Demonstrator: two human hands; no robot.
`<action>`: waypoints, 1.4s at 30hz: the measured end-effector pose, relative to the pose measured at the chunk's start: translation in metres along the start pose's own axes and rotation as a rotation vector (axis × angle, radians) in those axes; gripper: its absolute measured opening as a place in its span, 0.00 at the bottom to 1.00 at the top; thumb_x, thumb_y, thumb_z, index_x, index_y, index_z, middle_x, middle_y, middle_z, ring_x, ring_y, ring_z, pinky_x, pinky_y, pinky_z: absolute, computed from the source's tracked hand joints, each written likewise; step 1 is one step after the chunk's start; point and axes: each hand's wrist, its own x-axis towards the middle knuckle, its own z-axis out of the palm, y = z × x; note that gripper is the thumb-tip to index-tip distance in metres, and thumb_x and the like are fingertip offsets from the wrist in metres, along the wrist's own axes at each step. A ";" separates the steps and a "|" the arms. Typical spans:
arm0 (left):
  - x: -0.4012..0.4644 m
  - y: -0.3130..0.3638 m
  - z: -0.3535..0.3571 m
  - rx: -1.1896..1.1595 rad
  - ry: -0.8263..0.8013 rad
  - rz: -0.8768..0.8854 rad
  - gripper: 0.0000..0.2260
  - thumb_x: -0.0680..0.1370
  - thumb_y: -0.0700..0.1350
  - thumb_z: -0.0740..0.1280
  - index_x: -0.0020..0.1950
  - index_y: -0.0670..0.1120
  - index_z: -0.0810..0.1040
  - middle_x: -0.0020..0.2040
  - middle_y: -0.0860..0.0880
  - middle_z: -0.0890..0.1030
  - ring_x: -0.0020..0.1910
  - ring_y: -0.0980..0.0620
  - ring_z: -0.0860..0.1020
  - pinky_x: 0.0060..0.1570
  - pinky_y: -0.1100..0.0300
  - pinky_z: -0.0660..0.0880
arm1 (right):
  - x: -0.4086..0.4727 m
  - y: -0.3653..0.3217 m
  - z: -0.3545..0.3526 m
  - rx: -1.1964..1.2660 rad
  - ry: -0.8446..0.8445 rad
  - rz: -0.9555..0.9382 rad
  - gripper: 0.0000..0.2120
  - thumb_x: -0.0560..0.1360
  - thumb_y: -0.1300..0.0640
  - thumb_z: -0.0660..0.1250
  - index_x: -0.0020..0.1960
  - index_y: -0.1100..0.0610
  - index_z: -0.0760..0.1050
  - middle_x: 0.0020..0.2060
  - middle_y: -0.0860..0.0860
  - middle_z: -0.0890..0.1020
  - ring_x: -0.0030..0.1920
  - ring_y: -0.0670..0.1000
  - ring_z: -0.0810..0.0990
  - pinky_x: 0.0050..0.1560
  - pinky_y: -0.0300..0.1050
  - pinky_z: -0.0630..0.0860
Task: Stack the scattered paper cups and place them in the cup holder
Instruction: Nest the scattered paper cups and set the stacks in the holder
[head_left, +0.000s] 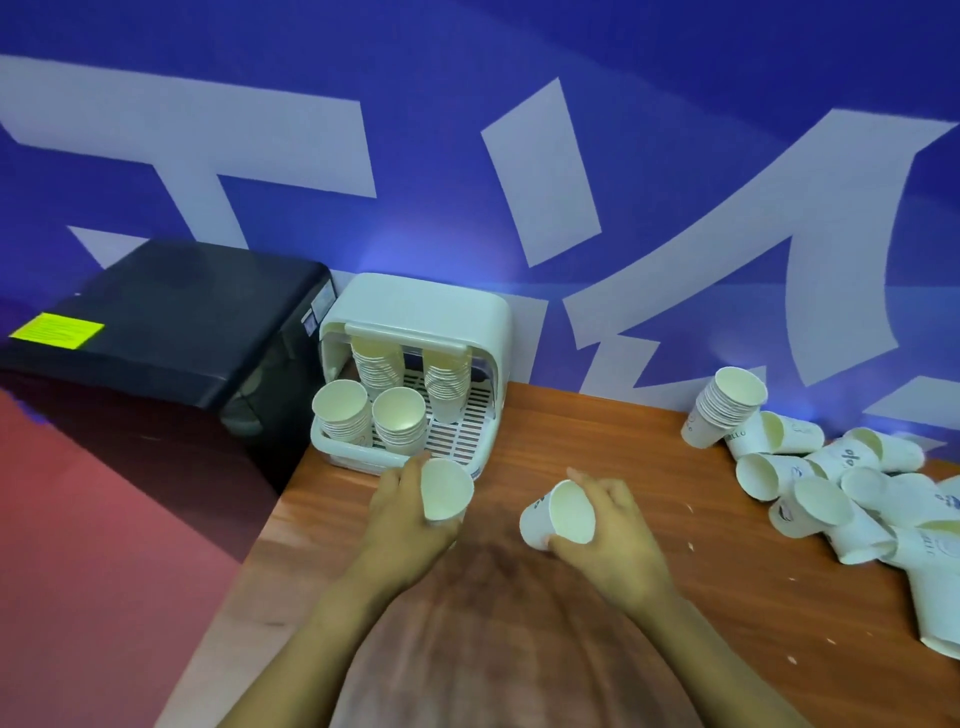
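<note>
My left hand (402, 512) grips a white paper cup (445, 489) just in front of the white cup holder (415, 312). My right hand (613, 535) holds another white cup (558, 517), tilted with its mouth toward me. The holder's slotted tray carries several cup stacks (397, 415). A heap of scattered cups (831, 499) lies on its side at the right of the wooden table (727, 597). A short stack of cups (724, 408) leans at the back of that heap.
A black box (171, 322) with a yellow label stands left of the holder, off the table's left edge. A blue and white wall runs behind the table. The red floor (104, 545) lies to the left.
</note>
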 end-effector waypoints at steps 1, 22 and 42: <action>0.001 -0.005 -0.002 0.033 -0.002 -0.012 0.34 0.68 0.46 0.71 0.72 0.49 0.62 0.62 0.46 0.68 0.63 0.47 0.65 0.58 0.60 0.63 | 0.000 -0.004 0.005 -0.022 -0.019 -0.001 0.39 0.67 0.46 0.72 0.73 0.42 0.59 0.62 0.43 0.66 0.64 0.49 0.68 0.62 0.47 0.70; 0.108 -0.056 -0.149 0.064 0.134 0.103 0.34 0.70 0.46 0.69 0.73 0.56 0.58 0.62 0.48 0.64 0.62 0.43 0.64 0.57 0.53 0.67 | 0.088 -0.172 0.071 -0.111 0.074 -0.231 0.35 0.70 0.49 0.70 0.73 0.47 0.61 0.69 0.45 0.66 0.69 0.50 0.64 0.68 0.42 0.62; 0.150 -0.093 -0.124 0.172 -0.018 0.057 0.36 0.71 0.54 0.71 0.74 0.54 0.56 0.67 0.49 0.66 0.65 0.44 0.68 0.58 0.50 0.70 | 0.135 -0.177 0.118 -0.180 0.048 -0.150 0.36 0.70 0.43 0.70 0.74 0.45 0.59 0.73 0.45 0.61 0.73 0.50 0.59 0.71 0.45 0.60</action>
